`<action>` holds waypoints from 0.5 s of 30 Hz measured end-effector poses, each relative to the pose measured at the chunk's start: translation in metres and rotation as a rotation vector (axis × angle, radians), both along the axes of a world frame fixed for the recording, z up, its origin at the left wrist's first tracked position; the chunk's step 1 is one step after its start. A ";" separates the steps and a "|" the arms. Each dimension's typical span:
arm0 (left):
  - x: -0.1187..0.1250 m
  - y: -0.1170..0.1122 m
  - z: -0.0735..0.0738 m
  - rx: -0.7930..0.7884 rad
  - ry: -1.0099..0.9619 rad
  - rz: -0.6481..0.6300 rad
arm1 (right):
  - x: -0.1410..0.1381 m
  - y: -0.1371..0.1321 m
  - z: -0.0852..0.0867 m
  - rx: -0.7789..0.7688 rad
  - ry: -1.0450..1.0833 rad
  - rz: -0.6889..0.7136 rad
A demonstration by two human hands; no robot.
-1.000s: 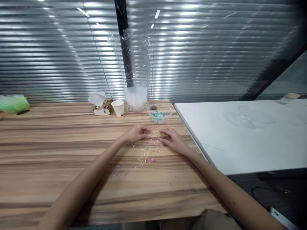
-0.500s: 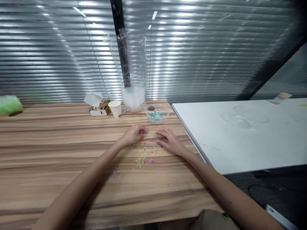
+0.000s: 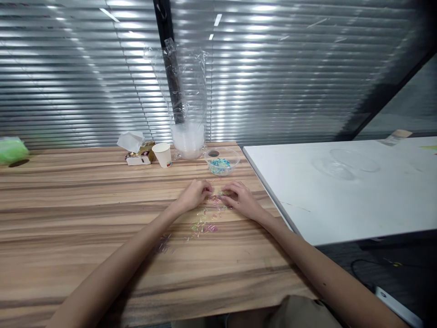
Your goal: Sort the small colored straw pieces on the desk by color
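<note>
Small tube-like coloured pieces (image 3: 205,227), pink, yellow, green and purple, lie scattered on the wood-grain table between and below my hands. My left hand (image 3: 195,195) rests on the table with its fingers curled and fingertips pinched together; what they hold is too small to make out. Facing it, my right hand (image 3: 241,200) has its thumb and fingers bent around a little cluster of the pieces. Just beyond the hands stands a clear round plastic bowl (image 3: 235,159) with blue and pale pieces inside.
Behind are a stack of clear plastic bowls (image 3: 188,142) in a tall plastic bag, a paper cup (image 3: 163,156) and a tissue box (image 3: 139,157). A green bag (image 3: 12,150) lies far left. On the white table (image 3: 358,205) at right lie transparent lids (image 3: 336,166).
My left fingertips have shifted slightly right, nearer the pieces. The thumb and fingers of my right hand have drawn closer together. The camera view has shifted a little.
</note>
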State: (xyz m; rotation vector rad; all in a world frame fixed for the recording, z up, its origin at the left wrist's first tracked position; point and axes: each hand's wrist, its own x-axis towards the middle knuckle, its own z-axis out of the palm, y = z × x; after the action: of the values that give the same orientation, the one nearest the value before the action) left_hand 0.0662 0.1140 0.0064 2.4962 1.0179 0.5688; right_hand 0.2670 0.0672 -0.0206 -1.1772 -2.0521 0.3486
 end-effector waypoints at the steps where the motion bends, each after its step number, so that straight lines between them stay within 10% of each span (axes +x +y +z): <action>1: 0.000 0.001 -0.001 0.001 -0.004 -0.006 | 0.000 0.000 0.001 -0.008 0.011 -0.011; 15: 0.000 0.000 -0.001 -0.020 -0.017 -0.027 | -0.003 0.003 -0.001 -0.020 -0.013 -0.065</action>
State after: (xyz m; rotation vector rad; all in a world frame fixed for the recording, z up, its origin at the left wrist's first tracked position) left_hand 0.0666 0.1140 0.0057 2.4799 0.9771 0.5681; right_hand 0.2639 0.0706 -0.0212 -1.2586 -2.0208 0.3315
